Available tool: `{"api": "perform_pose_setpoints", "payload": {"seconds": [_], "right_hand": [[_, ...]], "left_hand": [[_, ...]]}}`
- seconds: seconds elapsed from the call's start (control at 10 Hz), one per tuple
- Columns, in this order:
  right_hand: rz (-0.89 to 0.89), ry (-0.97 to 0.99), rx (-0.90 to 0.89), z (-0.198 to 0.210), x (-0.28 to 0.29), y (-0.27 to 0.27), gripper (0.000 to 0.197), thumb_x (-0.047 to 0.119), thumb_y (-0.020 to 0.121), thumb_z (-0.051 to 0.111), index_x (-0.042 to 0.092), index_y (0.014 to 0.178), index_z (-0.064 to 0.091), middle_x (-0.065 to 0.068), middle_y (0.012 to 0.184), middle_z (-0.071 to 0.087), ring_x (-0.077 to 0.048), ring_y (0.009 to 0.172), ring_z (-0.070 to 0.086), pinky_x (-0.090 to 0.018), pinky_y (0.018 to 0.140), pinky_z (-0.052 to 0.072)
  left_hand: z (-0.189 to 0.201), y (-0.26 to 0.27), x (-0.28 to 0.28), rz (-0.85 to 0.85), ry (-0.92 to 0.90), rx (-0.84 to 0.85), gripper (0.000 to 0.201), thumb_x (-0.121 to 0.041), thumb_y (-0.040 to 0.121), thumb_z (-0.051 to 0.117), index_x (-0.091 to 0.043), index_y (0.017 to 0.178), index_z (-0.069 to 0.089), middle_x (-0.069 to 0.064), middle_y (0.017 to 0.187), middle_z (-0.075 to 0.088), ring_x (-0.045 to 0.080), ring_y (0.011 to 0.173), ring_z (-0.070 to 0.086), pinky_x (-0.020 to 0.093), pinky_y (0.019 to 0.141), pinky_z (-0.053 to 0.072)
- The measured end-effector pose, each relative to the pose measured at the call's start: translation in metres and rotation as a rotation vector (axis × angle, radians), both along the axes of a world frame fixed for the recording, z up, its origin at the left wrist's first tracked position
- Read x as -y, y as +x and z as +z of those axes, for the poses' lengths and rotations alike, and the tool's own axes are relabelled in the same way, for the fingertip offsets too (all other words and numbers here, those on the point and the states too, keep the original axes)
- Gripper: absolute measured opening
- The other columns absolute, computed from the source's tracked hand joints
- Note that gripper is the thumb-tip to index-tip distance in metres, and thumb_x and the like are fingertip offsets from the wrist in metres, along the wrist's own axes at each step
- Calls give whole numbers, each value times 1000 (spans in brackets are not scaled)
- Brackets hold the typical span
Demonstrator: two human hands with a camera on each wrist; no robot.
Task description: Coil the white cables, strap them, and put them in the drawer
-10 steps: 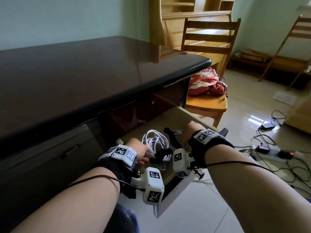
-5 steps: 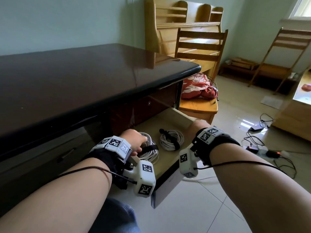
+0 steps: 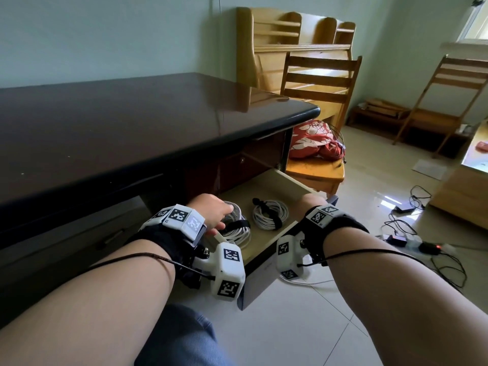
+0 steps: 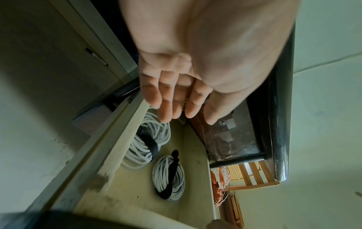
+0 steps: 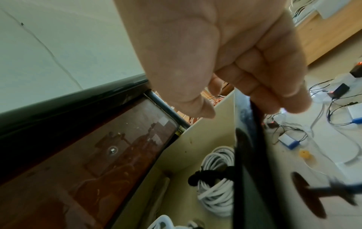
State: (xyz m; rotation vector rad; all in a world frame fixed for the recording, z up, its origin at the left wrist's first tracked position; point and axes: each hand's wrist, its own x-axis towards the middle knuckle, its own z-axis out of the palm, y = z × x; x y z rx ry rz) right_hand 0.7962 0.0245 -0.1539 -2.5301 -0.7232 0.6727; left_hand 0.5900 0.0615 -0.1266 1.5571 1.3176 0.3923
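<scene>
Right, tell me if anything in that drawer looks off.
Nothing stands out. Two white cable coils lie flat, side by side in the open drawer, each cinched by a black strap. The drawer's near left corner looks chipped and scuffed.

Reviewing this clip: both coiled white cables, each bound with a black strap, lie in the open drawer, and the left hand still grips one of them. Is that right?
One detail is wrong. The left hand holds nothing: its straight fingers hover above the coiled white cables with black straps, as the left wrist view shows. Both do lie in the open drawer.
</scene>
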Motion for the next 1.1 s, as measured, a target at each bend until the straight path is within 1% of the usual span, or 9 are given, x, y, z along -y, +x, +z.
{"api": "perform_pose_setpoints", "payload": {"seconds": [0.1, 0.3, 0.4, 0.6, 0.7, 0.8, 0.9, 1.0, 1.1], "right_hand": [[89, 52, 15, -8, -14, -5, 34, 18, 96, 47, 0, 124, 56, -15, 128, 57, -28, 109, 56, -32, 88, 42], [-1, 143, -118, -8, -36, -19, 45, 13, 95, 45, 1, 139, 38, -17, 135, 52, -30, 123, 51, -33, 99, 40], [142, 228, -93, -12, -43, -23, 38, 12, 94, 46, 1, 130, 51, -18, 130, 55, -32, 118, 55, -37, 93, 49], [409, 219, 68, -20, -68, -58, 35, 22, 100, 41, 5, 127, 54, -12, 133, 54, -27, 121, 51, -27, 81, 39], [180, 456, -488, -29, -95, -72, 40, 11, 93, 46, 8, 133, 48, -16, 131, 54, -16, 90, 57, -18, 72, 47], [174, 497, -546, -36, -107, -77, 23, 9, 93, 43, 13, 112, 54, -11, 114, 54, -15, 89, 51, -41, 96, 49], [187, 475, -492, -35, -111, -76, 26, 14, 93, 43, 28, 73, 36, 0, 85, 46, -20, 100, 52, -43, 96, 48], [167, 514, -427, -33, -112, -67, 23, 16, 88, 48, 25, 71, 36, -7, 93, 53, -25, 96, 57, -41, 90, 51], [133, 600, -343, -23, -114, -61, 10, 14, 77, 53, 20, 74, 46, -6, 79, 50, -23, 68, 51, -26, 56, 49]], "left_hand": [[0, 0, -1, 2, 9, 11, 13, -18, 94, 53, -7, 98, 58, 5, 89, 56, 19, 78, 59, 24, 55, 44], [-2, -9, -9, -12, 8, 17, 11, -21, 96, 51, -11, 98, 56, 4, 83, 56, 16, 70, 54, 24, 58, 43], [-5, -15, -14, 9, -10, -8, 12, -23, 96, 51, -12, 100, 56, 5, 86, 58, 16, 70, 55, 24, 58, 42], [-7, -22, -22, 33, -26, -27, 10, -24, 97, 51, -15, 98, 55, 3, 86, 59, 14, 70, 57, 22, 57, 43], [-4, -28, -25, 31, -43, 1, 18, -20, 98, 48, -17, 80, 50, 5, 79, 52, 13, 60, 47, 17, 48, 36], [0, -33, -29, 41, -21, -18, 19, -21, 98, 49, -18, 79, 51, 7, 85, 54, 14, 62, 49, 20, 52, 37], [4, -39, -33, 43, -10, -15, 18, -23, 97, 50, -19, 80, 52, 7, 87, 57, 13, 64, 53, 21, 54, 39], [9, -41, -31, 39, 6, -16, 14, -24, 97, 50, -19, 85, 54, 7, 89, 59, 13, 65, 54, 22, 56, 40], [14, -43, -28, 50, 51, 7, 9, -24, 97, 51, -16, 94, 55, 7, 89, 60, 14, 66, 55, 23, 57, 41]]}}
